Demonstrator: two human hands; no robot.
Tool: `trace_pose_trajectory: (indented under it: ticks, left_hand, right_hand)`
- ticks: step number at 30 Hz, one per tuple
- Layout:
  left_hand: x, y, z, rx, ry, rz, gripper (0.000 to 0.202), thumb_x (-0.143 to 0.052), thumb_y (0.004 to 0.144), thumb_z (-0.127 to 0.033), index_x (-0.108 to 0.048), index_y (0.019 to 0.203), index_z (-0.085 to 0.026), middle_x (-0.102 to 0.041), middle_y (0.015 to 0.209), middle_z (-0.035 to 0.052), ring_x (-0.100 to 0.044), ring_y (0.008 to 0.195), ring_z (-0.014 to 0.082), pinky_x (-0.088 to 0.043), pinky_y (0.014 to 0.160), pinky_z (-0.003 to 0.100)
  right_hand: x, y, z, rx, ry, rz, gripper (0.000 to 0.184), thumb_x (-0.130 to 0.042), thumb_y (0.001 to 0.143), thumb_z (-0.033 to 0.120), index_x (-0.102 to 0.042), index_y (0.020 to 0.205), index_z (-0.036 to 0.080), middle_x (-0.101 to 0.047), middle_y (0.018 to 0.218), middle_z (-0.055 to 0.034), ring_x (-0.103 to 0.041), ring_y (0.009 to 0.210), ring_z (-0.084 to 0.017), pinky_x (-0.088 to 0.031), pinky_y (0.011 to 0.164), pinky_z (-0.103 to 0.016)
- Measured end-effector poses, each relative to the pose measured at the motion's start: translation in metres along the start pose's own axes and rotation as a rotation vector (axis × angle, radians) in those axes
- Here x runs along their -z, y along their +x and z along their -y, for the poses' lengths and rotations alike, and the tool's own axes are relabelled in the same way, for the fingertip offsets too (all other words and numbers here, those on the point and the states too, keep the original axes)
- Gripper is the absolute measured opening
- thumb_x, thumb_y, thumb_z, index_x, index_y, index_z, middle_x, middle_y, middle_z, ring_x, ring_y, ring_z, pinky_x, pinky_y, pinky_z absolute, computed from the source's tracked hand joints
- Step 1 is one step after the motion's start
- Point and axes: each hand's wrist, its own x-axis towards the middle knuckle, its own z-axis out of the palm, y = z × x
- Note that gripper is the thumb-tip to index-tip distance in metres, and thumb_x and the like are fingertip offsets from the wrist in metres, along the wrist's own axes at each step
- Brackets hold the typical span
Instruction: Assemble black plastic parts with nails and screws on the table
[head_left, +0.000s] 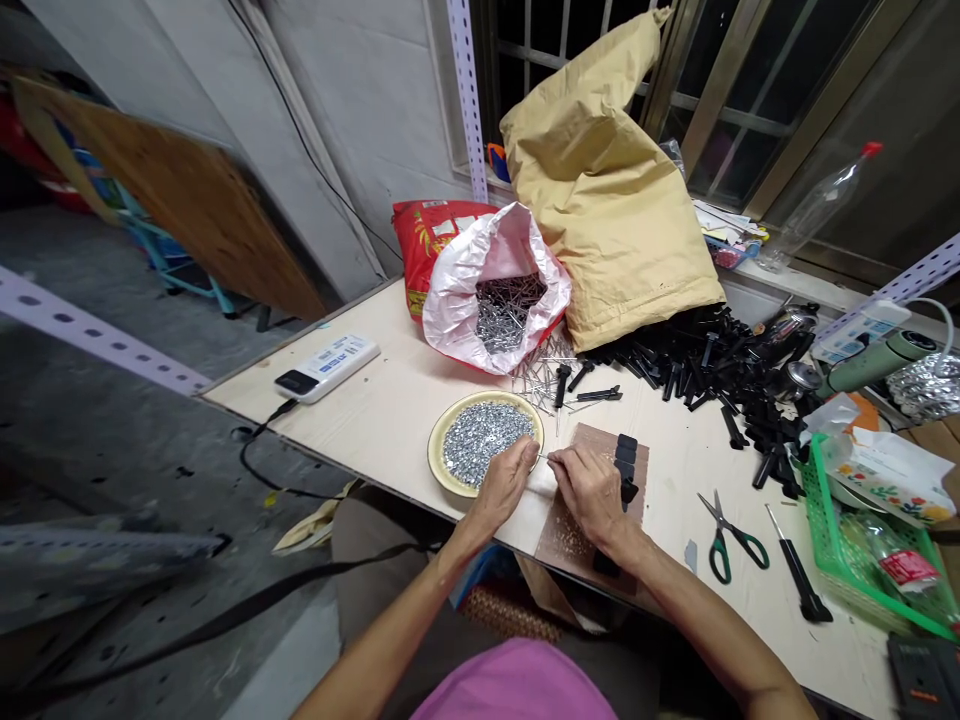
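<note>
My left hand (508, 482) is closed in a pinch at the right rim of a cream bowl (437, 478), which holds many small silvery metal pieces (487, 438). Whatever its fingertips hold is too small to name. Opposite it, my right hand (589, 488) pinches a thin metal pin (544, 457) that bridges the gap between the two hands. Under my right wrist lies a brown board (592, 440) with black rectangular pieces (625, 460) on it. More thin pins (504, 312) fill an opened red bag (431, 235), and some have spilled in front of it.
Black plastic parts (697, 355) are heaped at the back right, below a large paper sack (615, 200). Scissors (724, 540), a black-handled tool (799, 570) and a green basket (825, 530) lie to the right. A white power bank (328, 370) with a cable is at left.
</note>
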Motion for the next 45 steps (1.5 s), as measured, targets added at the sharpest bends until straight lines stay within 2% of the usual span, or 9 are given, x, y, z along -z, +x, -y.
trace_pose_trajectory:
  ticks: [5,10,14,24,31,36,38,42,45]
  left_hand:
    - [-0.002,0.001,0.001,-0.035,0.049,-0.056,0.032,-0.029,0.085,-0.047,-0.034,0.063,-0.025,-0.033,0.058,-0.0046,-0.035,0.056,0.0146,-0.031,0.058,0.027]
    - [-0.001,0.001,0.004,-0.044,0.072,-0.042,0.032,-0.028,0.085,-0.047,-0.034,0.063,-0.024,-0.033,0.057,-0.0051,-0.034,0.055,0.0139,-0.032,0.057,0.027]
    - [-0.001,0.002,0.007,-0.045,0.067,-0.038,0.033,-0.028,0.086,-0.048,-0.033,0.063,-0.024,-0.033,0.058,-0.0051,-0.034,0.054,0.0136,-0.031,0.055,0.027]
    - [0.0,0.004,0.006,-0.077,0.074,-0.011,0.032,-0.028,0.086,-0.047,-0.033,0.063,-0.024,-0.033,0.058,-0.0052,-0.034,0.055,0.0133,-0.032,0.055,0.027]
    - [0.001,0.002,0.003,-0.085,0.096,-0.017,0.033,-0.027,0.087,-0.046,-0.032,0.064,-0.024,-0.034,0.058,-0.0052,-0.035,0.055,0.0132,-0.033,0.055,0.026]
    - [0.003,0.001,-0.001,-0.089,0.143,-0.028,0.032,-0.028,0.086,-0.046,-0.031,0.062,-0.024,-0.034,0.058,-0.0049,-0.038,0.057,0.0138,-0.034,0.058,0.027]
    - [0.003,0.002,-0.002,-0.076,0.142,-0.01,0.032,-0.029,0.085,-0.046,-0.031,0.062,-0.024,-0.033,0.057,-0.0051,-0.037,0.056,0.0137,-0.033,0.057,0.027]
    - [0.002,0.002,-0.003,-0.015,0.075,0.029,0.034,-0.029,0.086,-0.048,-0.031,0.062,-0.024,-0.03,0.057,-0.0056,-0.034,0.055,0.0133,-0.032,0.055,0.027]
    - [0.002,0.002,-0.004,0.018,0.018,0.042,0.035,-0.029,0.086,-0.05,-0.03,0.062,-0.024,-0.029,0.057,-0.0058,-0.033,0.055,0.0132,-0.032,0.054,0.026]
  right_hand:
    - [-0.001,0.003,0.005,-0.039,-0.031,-0.022,0.029,-0.039,0.098,0.028,-0.062,0.081,0.019,-0.063,0.07,-0.004,-0.058,0.065,-0.015,-0.033,0.058,-0.026]
    - [-0.003,0.004,0.006,-0.037,-0.029,0.013,0.025,-0.042,0.097,0.029,-0.061,0.084,0.019,-0.065,0.075,-0.0032,-0.058,0.067,-0.014,-0.036,0.061,-0.025]
    - [-0.005,0.004,0.003,0.004,-0.099,-0.013,0.027,-0.043,0.096,0.029,-0.06,0.078,0.019,-0.063,0.07,-0.0027,-0.056,0.063,-0.013,-0.033,0.059,-0.026]
    - [-0.001,0.006,0.002,0.035,-0.091,-0.024,0.03,-0.041,0.097,0.03,-0.061,0.078,0.019,-0.064,0.07,-0.0026,-0.057,0.061,-0.013,-0.032,0.058,-0.025]
    - [0.004,0.008,0.002,-0.031,0.091,0.03,0.029,-0.04,0.097,0.032,-0.062,0.083,0.018,-0.067,0.073,-0.0031,-0.06,0.064,-0.013,-0.035,0.058,-0.024]
    - [0.009,0.01,0.001,-0.098,0.273,0.132,0.025,-0.042,0.097,0.029,-0.06,0.083,0.019,-0.067,0.075,0.0003,-0.06,0.065,-0.01,-0.037,0.058,-0.02]
    - [0.008,0.01,0.0,-0.057,0.193,0.092,0.024,-0.044,0.096,0.027,-0.06,0.08,0.018,-0.066,0.072,0.0008,-0.058,0.062,-0.01,-0.034,0.056,-0.022]
    - [0.006,0.01,0.0,0.175,-0.186,-0.13,0.028,-0.043,0.095,0.017,-0.061,0.073,0.018,-0.06,0.061,0.0,-0.049,0.059,-0.013,-0.026,0.056,-0.028]
    - [0.007,0.011,0.001,0.294,-0.302,-0.212,0.028,-0.042,0.095,0.013,-0.061,0.075,0.018,-0.059,0.061,-0.0003,-0.044,0.059,-0.014,-0.024,0.057,-0.03]
